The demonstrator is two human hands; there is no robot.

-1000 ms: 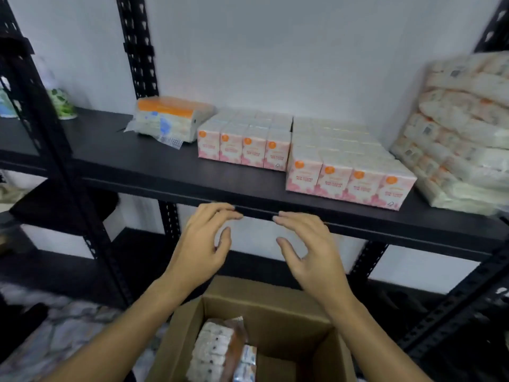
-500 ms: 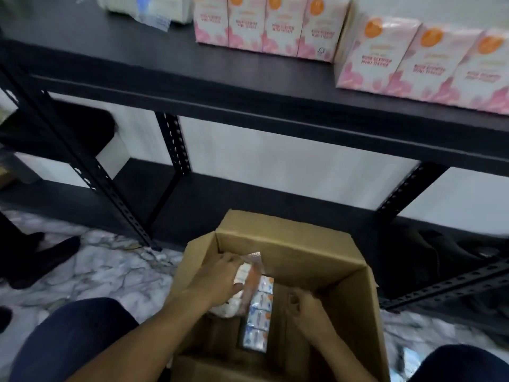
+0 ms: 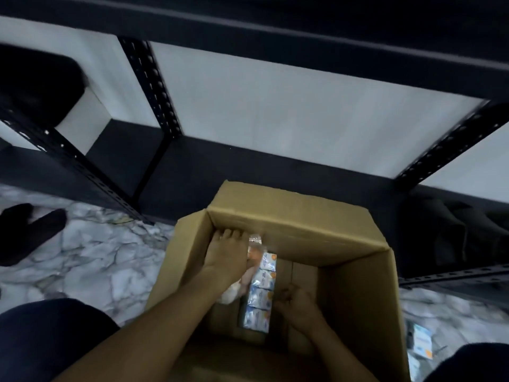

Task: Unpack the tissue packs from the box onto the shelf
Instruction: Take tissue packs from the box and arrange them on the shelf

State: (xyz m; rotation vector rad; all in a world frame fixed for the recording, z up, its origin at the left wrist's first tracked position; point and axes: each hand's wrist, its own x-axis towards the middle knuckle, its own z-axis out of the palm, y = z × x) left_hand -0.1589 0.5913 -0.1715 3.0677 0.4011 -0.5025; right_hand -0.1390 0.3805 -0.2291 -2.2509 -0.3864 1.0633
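An open cardboard box (image 3: 292,216) stands on the floor in front of the black shelf (image 3: 248,28). Inside it stands a plastic-wrapped row of tissue packs (image 3: 260,296) with white, blue and orange fronts. My left hand (image 3: 227,255) lies over the far left end of the row, fingers reaching down past its top against the box wall. My right hand (image 3: 298,306) is low in the box just right of the row, its fingers curled beside the wrap. Whether either hand grips the row is hidden.
The shelf's front edge crosses the top of the view, with black perforated uprights (image 3: 157,86) and a lower shelf board (image 3: 275,172) behind the box. Marbled floor (image 3: 91,257) lies left. A loose tissue pack (image 3: 421,340) lies on the floor right of the box. My knees frame the bottom corners.
My view has dropped from the stocked shelf to the box. Both hands went from the shelf edge down into the box and now sit either side of the wrapped row.
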